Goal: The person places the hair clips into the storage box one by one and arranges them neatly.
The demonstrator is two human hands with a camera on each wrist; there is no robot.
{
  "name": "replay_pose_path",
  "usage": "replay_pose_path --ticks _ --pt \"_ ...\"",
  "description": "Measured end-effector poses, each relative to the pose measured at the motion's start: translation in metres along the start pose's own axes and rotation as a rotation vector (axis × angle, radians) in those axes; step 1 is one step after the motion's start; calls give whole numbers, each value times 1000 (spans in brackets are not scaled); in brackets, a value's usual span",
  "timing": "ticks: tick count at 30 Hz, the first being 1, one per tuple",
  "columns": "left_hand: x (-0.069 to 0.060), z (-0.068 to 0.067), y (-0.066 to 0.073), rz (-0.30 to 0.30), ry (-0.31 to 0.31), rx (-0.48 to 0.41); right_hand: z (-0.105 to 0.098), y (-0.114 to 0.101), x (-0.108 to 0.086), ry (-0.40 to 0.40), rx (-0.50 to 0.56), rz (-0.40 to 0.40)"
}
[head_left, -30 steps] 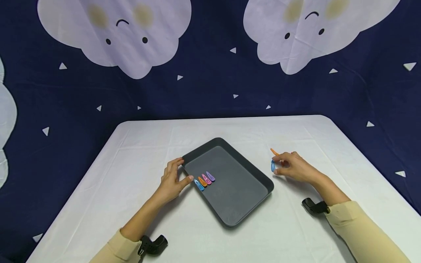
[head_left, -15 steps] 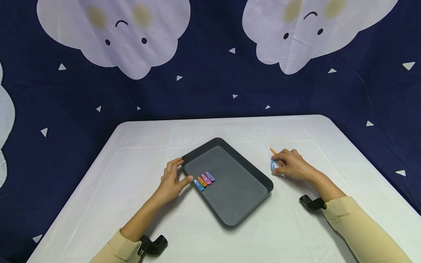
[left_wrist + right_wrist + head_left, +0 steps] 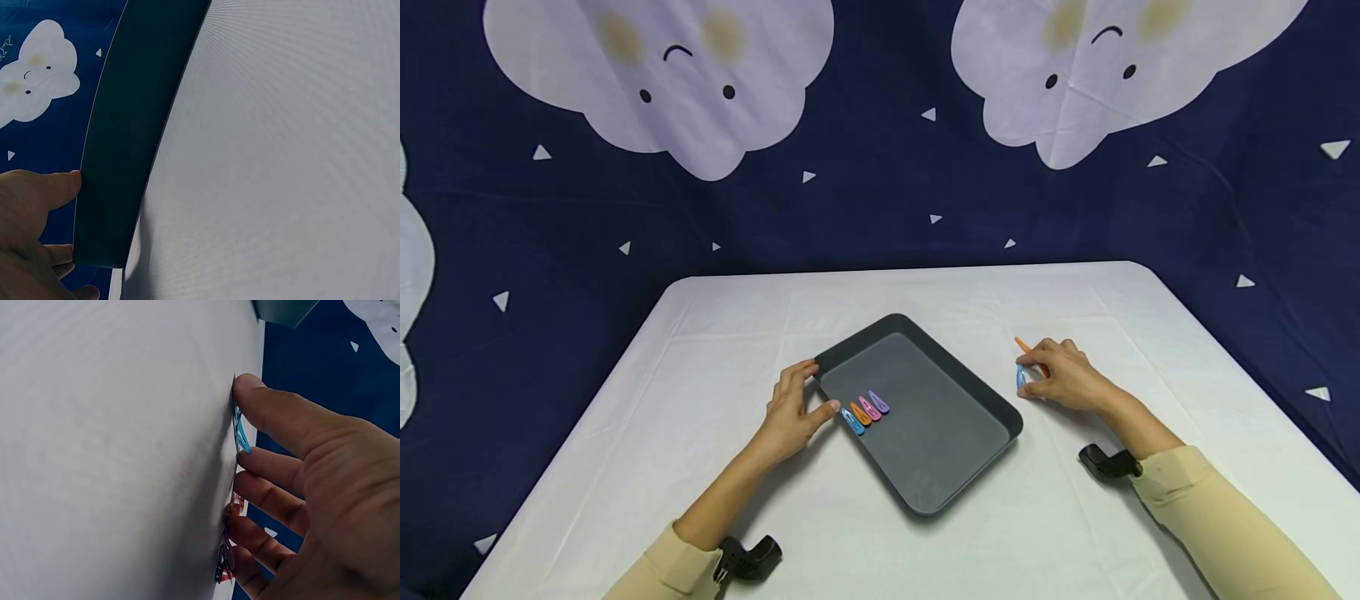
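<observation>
Because the tray (image 3: 940, 450) sits nearest us on the white table (image 3: 1060, 525), we begin there: it looks stiff and fairly light, and its raised rim seems the place to hold; our left hand (image 3: 793, 417) rests loose fingers and thumb against its left side, without curling round it; just inside that side lies a row of four hair clips (image 3: 870, 408). Farther off, to the right of the tray, our right hand (image 3: 1067, 379) pinches a blue clip (image 3: 1020, 377) at the table, thumb at one end and forefinger at the other — a thin, light, springy thing, we judge, likely slick, so its ends serve best; beyond it an orange clip (image 3: 1022, 343) pokes past our fingers; a navy cloth (image 3: 865, 217) hangs behind.
</observation>
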State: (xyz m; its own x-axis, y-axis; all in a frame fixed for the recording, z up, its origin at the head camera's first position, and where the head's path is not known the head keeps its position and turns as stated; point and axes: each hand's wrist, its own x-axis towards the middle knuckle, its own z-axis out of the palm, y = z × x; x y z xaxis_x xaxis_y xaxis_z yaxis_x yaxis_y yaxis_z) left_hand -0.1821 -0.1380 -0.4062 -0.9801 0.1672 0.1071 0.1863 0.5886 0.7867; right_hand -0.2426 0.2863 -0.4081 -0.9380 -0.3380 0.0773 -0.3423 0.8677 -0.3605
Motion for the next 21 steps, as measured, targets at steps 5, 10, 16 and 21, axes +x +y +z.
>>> replay_pose_path --ticks 5,10,16,21 --pt "0 1 -1 5 3 7 2 1 0 9 1 -7" --pt "1 1 -2 -4 5 1 3 2 1 20 -5 -14" --pt "1 2 -2 0 4 3 2 2 2 43 7 -29" --pt "2 2 -2 3 7 4 -4 0 4 51 74 -33"
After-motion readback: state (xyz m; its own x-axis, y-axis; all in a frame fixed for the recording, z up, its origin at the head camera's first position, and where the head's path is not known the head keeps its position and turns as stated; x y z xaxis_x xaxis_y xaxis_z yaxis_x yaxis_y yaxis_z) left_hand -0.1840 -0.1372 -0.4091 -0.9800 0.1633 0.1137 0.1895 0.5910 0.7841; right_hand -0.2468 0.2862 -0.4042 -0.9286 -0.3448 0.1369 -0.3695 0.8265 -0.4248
